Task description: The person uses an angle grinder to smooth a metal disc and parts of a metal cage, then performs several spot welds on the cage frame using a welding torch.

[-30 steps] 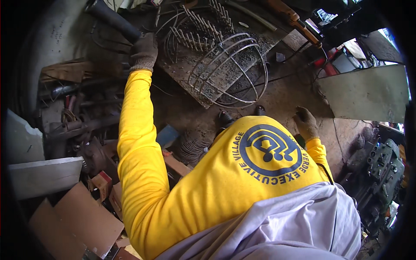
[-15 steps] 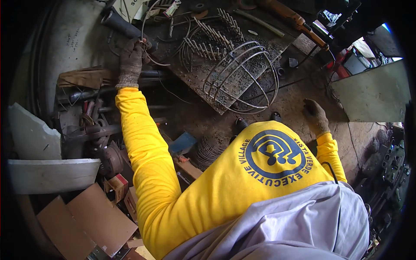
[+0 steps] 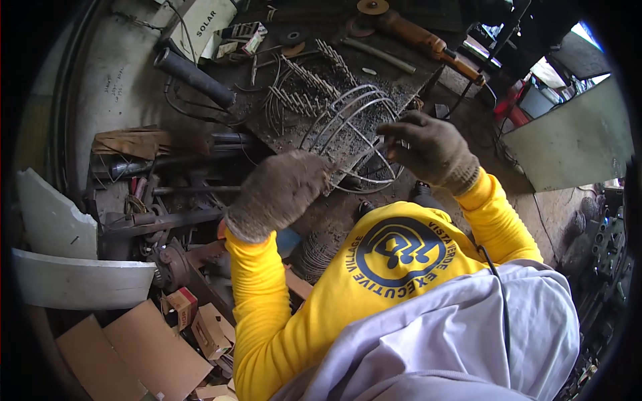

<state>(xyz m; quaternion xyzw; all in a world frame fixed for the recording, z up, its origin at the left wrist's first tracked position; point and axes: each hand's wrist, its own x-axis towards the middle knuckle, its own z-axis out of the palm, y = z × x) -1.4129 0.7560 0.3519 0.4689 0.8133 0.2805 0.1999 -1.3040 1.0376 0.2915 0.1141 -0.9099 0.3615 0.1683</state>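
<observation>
The wire cage point(image 3: 363, 138) lies at the table point(image 3: 276, 136) corner, ahead of and between the left hand point(image 3: 281, 192) and right hand point(image 3: 431, 150) (the right looks nearer). Fingers curl; I can't tell if they're holding anything.

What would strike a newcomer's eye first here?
Probably the bright yellow long-sleeved shirt with its round dark emblem, at lower centre. Just above it, the brown-gloved left hand and brown-gloved right hand are raised before a silvery domed cage of curved metal rods. A long orange-brown power tool lies right of top centre.
</observation>
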